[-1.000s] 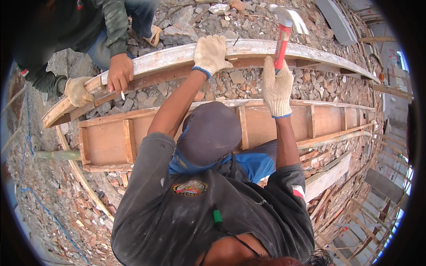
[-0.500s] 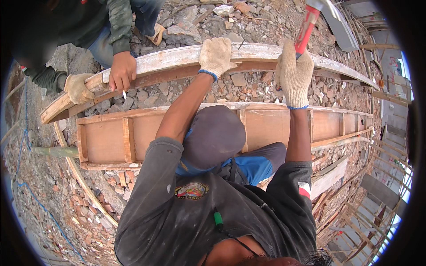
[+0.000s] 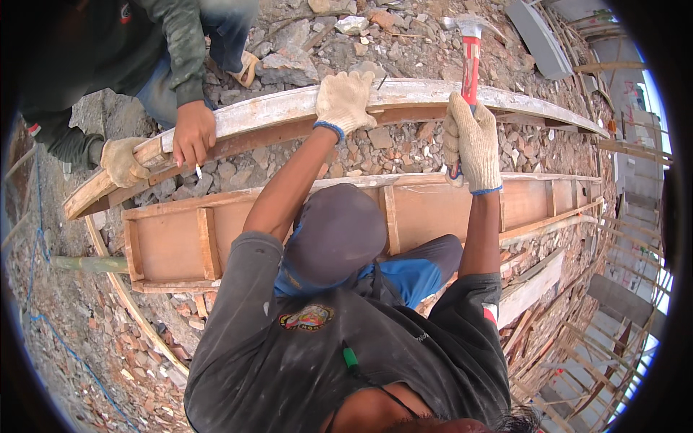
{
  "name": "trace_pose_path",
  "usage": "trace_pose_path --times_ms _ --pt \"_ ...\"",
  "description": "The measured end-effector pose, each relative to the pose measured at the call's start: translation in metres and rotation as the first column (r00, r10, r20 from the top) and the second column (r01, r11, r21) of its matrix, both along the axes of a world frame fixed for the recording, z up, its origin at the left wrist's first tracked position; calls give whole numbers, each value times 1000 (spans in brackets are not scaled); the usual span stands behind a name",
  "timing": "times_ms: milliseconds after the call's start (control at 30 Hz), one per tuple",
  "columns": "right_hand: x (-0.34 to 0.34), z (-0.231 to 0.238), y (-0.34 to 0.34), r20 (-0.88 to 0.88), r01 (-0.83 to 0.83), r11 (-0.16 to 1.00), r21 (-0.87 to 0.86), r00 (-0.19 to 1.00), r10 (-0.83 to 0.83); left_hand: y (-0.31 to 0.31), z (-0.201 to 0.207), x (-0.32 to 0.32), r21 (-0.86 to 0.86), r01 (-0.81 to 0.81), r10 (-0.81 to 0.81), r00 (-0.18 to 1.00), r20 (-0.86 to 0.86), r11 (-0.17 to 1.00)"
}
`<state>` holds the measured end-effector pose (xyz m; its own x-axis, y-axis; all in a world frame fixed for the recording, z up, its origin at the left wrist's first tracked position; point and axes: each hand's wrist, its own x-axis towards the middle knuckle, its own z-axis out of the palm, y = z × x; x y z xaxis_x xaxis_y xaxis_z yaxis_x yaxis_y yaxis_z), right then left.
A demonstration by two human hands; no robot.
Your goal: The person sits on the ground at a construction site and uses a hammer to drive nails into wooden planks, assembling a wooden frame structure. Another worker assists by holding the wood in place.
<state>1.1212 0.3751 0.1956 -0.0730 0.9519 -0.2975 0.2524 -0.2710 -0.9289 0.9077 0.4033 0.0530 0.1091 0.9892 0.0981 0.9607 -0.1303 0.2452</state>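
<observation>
Claw hammer (image 3: 471,63) — red-handled, silver-headed.

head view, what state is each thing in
Curved board, held at its left end by a co-worker's hands
Nail, jutting from the board, not fully driven
Hammer, gripped, clear of the nail
Right hand, closed on the hammer
Left hand, laid over the board
Ribbed panel, lying ribs up

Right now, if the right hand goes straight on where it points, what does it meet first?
Probably the curved wooden beam. Depth is unclear; the right hand may pass above it.
</observation>
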Motion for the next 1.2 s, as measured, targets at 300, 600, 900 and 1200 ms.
trace_pose_path --times_ms 300,600,900,1200 --pt "2 -13 0 386 -158 987 -26 909 156 -3 -14 5 -37 -71 66 990 -124 997" --pt "-9 -9 14 293 -114 843 525 955 -54 0 -7 0 -89 -59 49 992 -114 994" --pt "-26 72 11 204 -62 952 298 979 0 -4 -17 -9 -61 -77 70 991 -114 995" --pt "3 -11 15 557 -274 960 53 807 199 12 -22 -8 13 -71 72 996 -47 997"
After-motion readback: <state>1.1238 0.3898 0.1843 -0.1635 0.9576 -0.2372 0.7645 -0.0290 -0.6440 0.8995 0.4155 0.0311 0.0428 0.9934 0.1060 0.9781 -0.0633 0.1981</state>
